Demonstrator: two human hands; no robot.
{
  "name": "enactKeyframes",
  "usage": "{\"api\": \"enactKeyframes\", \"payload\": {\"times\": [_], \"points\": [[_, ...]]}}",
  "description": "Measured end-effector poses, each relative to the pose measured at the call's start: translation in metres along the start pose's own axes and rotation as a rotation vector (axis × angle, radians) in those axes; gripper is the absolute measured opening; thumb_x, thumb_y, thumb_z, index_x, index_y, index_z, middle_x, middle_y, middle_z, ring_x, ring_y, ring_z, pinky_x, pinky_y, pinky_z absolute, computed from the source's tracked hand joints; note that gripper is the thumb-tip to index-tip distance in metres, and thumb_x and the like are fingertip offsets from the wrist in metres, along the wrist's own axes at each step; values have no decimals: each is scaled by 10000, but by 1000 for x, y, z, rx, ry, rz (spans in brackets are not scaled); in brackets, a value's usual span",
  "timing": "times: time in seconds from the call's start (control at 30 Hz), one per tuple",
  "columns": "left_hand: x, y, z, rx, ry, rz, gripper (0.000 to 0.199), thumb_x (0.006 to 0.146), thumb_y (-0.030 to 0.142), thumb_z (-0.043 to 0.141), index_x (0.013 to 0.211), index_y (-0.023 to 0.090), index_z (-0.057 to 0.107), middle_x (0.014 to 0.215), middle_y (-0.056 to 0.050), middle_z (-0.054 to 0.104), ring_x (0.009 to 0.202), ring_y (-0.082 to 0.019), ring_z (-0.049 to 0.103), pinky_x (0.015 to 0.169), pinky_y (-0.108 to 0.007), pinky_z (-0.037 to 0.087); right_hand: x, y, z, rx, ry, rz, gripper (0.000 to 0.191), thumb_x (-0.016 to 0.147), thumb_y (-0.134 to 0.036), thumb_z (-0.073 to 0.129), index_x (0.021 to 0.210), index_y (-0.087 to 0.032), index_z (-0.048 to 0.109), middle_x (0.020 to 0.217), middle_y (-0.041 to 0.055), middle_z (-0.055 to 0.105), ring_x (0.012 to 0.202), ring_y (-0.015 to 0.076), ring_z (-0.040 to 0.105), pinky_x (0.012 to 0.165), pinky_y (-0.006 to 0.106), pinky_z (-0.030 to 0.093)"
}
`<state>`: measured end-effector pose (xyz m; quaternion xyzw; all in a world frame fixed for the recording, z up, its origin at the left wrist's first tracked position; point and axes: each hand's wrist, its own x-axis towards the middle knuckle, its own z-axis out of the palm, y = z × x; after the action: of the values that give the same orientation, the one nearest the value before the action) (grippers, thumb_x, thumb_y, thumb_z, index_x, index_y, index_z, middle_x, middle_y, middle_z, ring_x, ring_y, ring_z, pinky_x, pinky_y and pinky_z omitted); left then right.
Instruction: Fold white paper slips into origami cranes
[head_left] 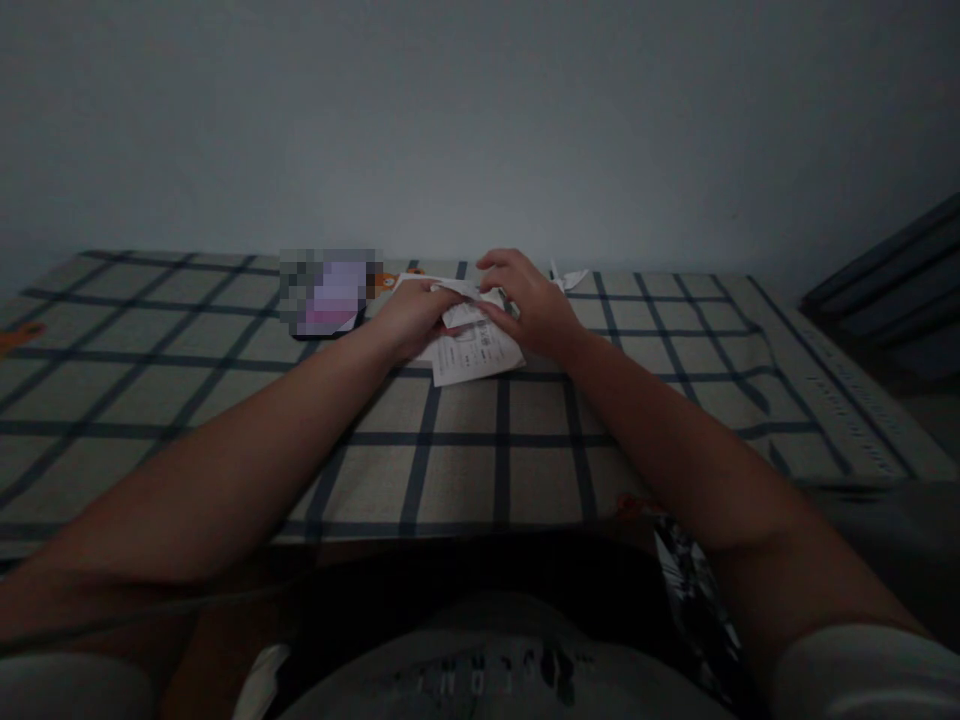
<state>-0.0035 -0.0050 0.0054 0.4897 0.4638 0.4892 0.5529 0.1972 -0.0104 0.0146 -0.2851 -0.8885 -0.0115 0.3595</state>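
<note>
A printed white paper (477,356) lies slanted on the checked tablecloth, between my two hands. My left hand (417,316) is closed on its upper left part, with the thumb on top and the other fingers hidden beneath. A folded or raised piece of the paper stands up between the hands. My right hand (529,306) is at the paper's right side, thumb against it and the other fingers apart and curved above it. More white paper shows behind and under my left hand.
A phone-like device (334,297), partly pixelated, lies left of my left hand. A crumpled white scrap (571,280) sits behind my right hand. The checked tablecloth (502,455) reaches the grey wall (480,130). Dark slatted furniture (892,290) stands at the right.
</note>
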Motion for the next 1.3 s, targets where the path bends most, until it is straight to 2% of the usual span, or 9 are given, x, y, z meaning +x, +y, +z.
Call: {"api": "enactKeyframes", "payload": {"times": [0.07, 0.17, 0.33, 0.47, 0.63, 0.83, 1.13, 1.23, 1.3], "points": [[3, 2, -2, -18, 13, -4, 148, 691, 152, 775, 831, 164, 729, 838, -45, 729, 668, -140, 651, 524, -209, 504, -1, -1, -4, -28, -32, -29, 255, 1001, -195, 499, 1132, -213, 717, 1417, 130, 606, 1279, 271, 588, 1103, 455, 497], [4, 3, -4, -21, 11, -22, 124, 702, 150, 752, 825, 151, 736, 861, -52, 733, 664, -135, 648, 475, -190, 463, -3, -2, -5, -67, -79, -87, 287, 986, -174, 527, 1180, -203, 735, 1489, 140, 555, 1288, 266, 582, 1103, 455, 498], [3, 2, -7, 2, -12, -39, 173, 711, 156, 763, 883, 162, 749, 878, -49, 743, 718, -149, 692, 540, -206, 507, -5, -2, -1, -136, -163, -110, 403, 938, -118, 597, 1310, -226, 707, 1613, 139, 481, 1444, 306, 489, 1178, 533, 447], [6, -2, -10, 37, -26, -32, 156, 724, 172, 770, 878, 155, 746, 847, -62, 743, 677, -150, 684, 543, -226, 512, -4, 0, -5, -208, -168, -53, 370, 917, -136, 663, 1273, -223, 718, 1626, 138, 491, 1447, 349, 489, 1122, 566, 495], [12, -9, -13, 45, -67, -32, 103, 748, 171, 759, 838, 130, 731, 770, -63, 726, 641, -152, 675, 572, -249, 529, -1, 6, -12, -248, -198, -21, 180, 975, -242, 653, 1118, -215, 760, 1597, 95, 539, 1415, 332, 522, 1099, 529, 530], [11, -10, -14, 45, -106, -30, 165, 722, 161, 785, 876, 114, 745, 796, -64, 743, 664, -166, 695, 594, -265, 541, 1, 1, -14, -317, -242, -13, 249, 1050, -285, 553, 1117, -189, 772, 1582, 113, 551, 1421, 320, 531, 1090, 501, 535], [2, -9, -6, 160, -111, 36, 103, 756, 202, 785, 816, 139, 730, 680, -31, 704, 550, -133, 630, 557, -248, 487, -1, 4, -3, -170, -105, -97, 284, 1063, -285, 523, 1255, -198, 713, 1492, 138, 594, 1336, 269, 582, 1118, 459, 510], [-1, -9, -3, 149, -86, 58, 68, 772, 189, 769, 791, 146, 720, 688, -29, 703, 557, -129, 637, 568, -245, 492, -1, 10, 5, 15, 49, -119, 441, 1042, -349, 572, 1447, -177, 590, 1419, 167, 607, 1342, 279, 566, 1138, 468, 504], [-2, -8, -2, 67, -96, 83, 77, 762, 178, 778, 816, 149, 732, 731, -31, 723, 600, -132, 663, 604, -245, 516, -1, 16, 10, 113, 70, -42, 576, 1024, -439, 596, 1538, -198, 500, 1468, 174, 575, 1361, 305, 553, 1122, 505, 520]]}}
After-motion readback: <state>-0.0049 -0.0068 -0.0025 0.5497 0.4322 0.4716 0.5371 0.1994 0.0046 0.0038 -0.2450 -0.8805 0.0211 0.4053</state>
